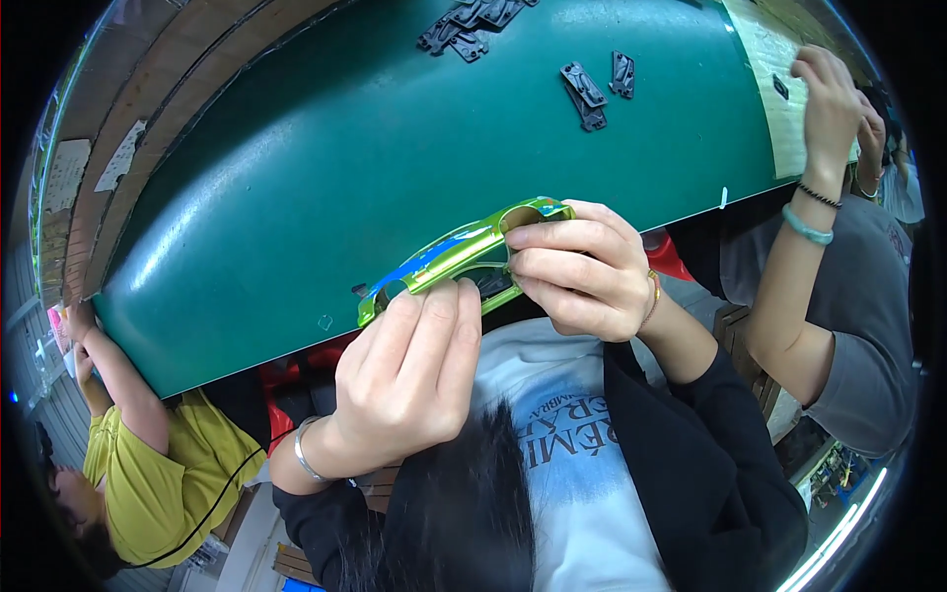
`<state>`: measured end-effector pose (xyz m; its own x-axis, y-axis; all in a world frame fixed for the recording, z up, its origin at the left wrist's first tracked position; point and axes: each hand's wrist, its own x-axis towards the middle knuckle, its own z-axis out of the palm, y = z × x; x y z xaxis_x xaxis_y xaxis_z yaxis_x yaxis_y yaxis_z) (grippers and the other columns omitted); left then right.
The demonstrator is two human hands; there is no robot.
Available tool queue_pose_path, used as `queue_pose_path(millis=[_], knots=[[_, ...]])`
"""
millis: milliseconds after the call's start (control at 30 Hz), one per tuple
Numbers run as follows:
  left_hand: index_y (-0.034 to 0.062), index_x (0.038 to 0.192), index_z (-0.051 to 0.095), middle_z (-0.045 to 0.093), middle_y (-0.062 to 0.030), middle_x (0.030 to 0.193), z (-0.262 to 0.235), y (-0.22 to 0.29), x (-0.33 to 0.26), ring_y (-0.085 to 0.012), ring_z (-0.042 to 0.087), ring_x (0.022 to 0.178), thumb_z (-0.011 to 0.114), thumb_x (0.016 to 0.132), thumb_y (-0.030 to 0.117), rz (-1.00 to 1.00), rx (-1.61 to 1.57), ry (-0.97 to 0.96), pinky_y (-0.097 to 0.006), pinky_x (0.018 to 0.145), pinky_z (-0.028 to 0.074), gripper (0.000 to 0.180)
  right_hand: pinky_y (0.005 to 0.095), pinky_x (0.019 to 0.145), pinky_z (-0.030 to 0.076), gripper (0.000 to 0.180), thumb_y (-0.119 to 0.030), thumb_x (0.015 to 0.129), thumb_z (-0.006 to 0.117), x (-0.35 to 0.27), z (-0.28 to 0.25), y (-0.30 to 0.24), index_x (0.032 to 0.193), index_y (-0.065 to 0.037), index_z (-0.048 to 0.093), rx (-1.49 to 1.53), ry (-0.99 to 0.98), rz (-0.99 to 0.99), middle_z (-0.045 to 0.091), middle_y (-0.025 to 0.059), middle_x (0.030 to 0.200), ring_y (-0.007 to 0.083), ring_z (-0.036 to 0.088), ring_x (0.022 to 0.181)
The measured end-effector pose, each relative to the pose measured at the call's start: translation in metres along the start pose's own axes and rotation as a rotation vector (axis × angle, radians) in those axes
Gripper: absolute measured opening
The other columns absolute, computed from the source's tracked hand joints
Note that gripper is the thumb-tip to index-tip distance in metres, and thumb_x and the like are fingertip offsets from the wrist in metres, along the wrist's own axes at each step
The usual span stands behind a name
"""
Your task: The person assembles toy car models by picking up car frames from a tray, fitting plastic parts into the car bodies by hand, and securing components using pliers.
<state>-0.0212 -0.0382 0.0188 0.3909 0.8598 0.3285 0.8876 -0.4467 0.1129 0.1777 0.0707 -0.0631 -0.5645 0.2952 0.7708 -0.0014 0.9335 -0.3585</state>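
1. Left hand (pixel 409 370): fingers curled shut over one end of the glossy green toy car shell (pixel 456 257), blue-striped, with open wheel arches.
2. Right hand (pixel 582 266): fingertips pinch the shell's other end.
3. Shell is held above the smooth green table (pixel 326 158) edge; black plastic parts (pixel 592 89) lie well apart.

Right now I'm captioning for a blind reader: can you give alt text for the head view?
Two hands, left hand and right hand, hold a shiny green toy car body with a blue stripe over a green table. Small dark parts lie farther back.
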Motion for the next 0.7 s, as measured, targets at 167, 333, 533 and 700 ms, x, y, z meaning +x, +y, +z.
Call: queue_pose_path(millis=[167,333,533,700], knots=[[-0.0087,0.094,0.071,0.067,-0.0151,0.092,-0.001,-0.006,0.006,-0.0216,0.067,0.081,0.067,0.070,0.003,0.040,0.003,0.002,-0.027,0.061,0.053,0.027,0.0376,0.073,0.060,0.010,-0.005,0.071,0.076,0.003,0.004,0.000,0.079,-0.004,0.070,0.020,0.042,0.058,0.074,0.0080,0.095,0.0252,0.074,0.091],[-0.0100,0.094,0.071,0.067,-0.0157,0.093,-0.005,-0.009,0.010,-0.0233,0.067,0.083,0.067,0.066,0.002,0.027,-0.060,-0.032,-0.029,0.064,0.056,0.031,0.0364,0.070,0.060,0.010,-0.003,0.073,0.076,0.007,0.005,-0.001,0.079,-0.004,0.068,0.047,0.050,0.088,0.073,0.0082,0.094,0.0249,0.073,0.089],[-0.0103,0.096,0.070,0.066,-0.0155,0.094,-0.004,-0.017,0.009,-0.0246,0.067,0.086,0.067,0.065,0.003,0.078,-0.160,-0.046,-0.030,0.066,0.057,0.034,0.0373,0.069,0.057,0.021,0.004,0.067,0.078,0.004,-0.001,-0.003,0.085,-0.005,0.071,0.075,0.011,0.104,0.075,0.0080,0.097,0.0267,0.074,0.095],[-0.0102,0.096,0.070,0.066,-0.0149,0.094,0.003,-0.022,0.005,-0.0240,0.066,0.085,0.067,0.064,0.004,0.126,-0.180,-0.007,-0.030,0.066,0.056,0.035,0.0366,0.069,0.056,0.021,0.004,0.069,0.078,-0.001,0.002,-0.001,0.087,-0.006,0.071,0.057,0.022,0.077,0.075,0.0073,0.099,0.0266,0.074,0.097]])
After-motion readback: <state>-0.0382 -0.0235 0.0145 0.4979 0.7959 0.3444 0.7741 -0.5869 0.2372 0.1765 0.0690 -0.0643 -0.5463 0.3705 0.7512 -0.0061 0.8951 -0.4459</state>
